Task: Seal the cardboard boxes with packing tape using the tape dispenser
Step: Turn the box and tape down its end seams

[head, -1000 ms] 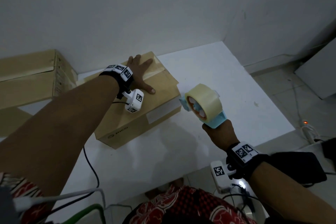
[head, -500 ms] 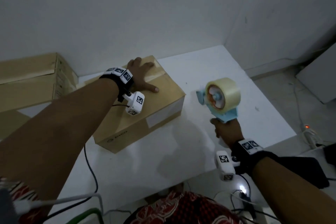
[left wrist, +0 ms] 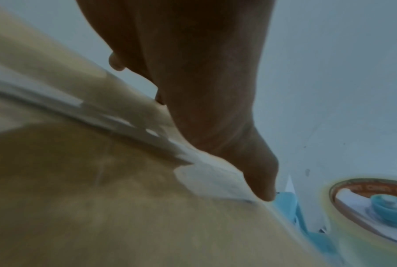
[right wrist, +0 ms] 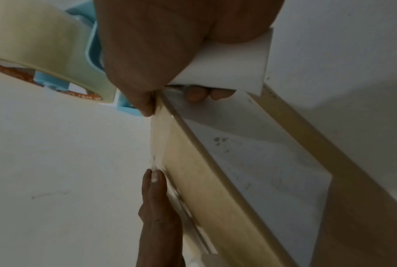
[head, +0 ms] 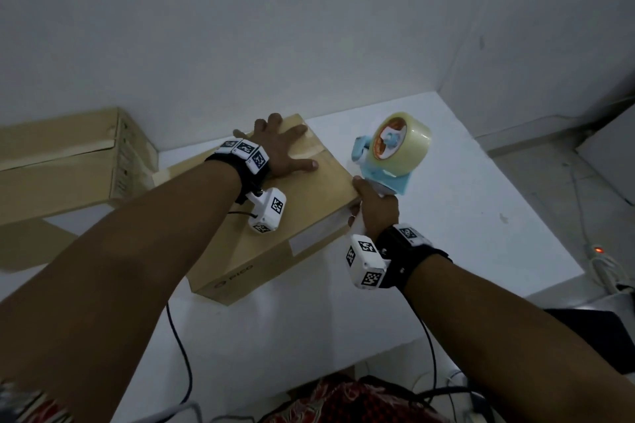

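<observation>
A brown cardboard box (head: 309, 203) lies on the white table (head: 464, 216), a strip of clear tape across its far end. My left hand (head: 278, 151) presses flat on the box top, fingers spread, thumb toward the right edge; the left wrist view shows the palm (left wrist: 204, 90) on the taped seam. My right hand (head: 374, 209) grips the white handle of a light blue tape dispenser (head: 388, 161) with a roll of clear tape (head: 409, 144), held upright at the box's right edge. In the right wrist view the handle (right wrist: 227, 68) touches the box corner (right wrist: 193, 162).
Two larger cardboard boxes (head: 68, 161) are stacked at the left against the wall. A power strip with a red light (head: 599, 251) lies on the floor at the right. Cables hang off the table's near edge.
My right hand has carried the tape dispenser up and left, from the open table to the box's right edge. The left hand has stayed pressed on the box.
</observation>
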A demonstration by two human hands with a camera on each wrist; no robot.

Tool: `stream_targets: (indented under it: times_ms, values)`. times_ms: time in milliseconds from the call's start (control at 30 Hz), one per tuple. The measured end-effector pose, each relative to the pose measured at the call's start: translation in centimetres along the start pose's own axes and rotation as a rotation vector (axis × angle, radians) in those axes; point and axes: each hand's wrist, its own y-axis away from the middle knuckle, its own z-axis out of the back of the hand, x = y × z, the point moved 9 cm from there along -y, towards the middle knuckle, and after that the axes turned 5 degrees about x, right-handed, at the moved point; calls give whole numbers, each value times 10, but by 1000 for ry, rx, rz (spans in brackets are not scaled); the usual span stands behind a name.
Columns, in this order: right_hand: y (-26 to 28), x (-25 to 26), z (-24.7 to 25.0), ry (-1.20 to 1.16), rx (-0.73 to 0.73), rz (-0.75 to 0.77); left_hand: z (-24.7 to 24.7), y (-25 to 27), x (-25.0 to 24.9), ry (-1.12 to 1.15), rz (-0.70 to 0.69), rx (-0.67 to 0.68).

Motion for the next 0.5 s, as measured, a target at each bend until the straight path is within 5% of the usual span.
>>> stream_targets:
  times_ms: [167,300,500]
  values:
    - [-13,-11,1,3,-89,-63,2,-16,-10,32,-47,18]
    - [-14,-8,1,6,-25,-91,13,-27,-11,79,-58,-79]
    - [-26,-19,-2,-67,-57,-94,11,-43,-13,131,31,-77]
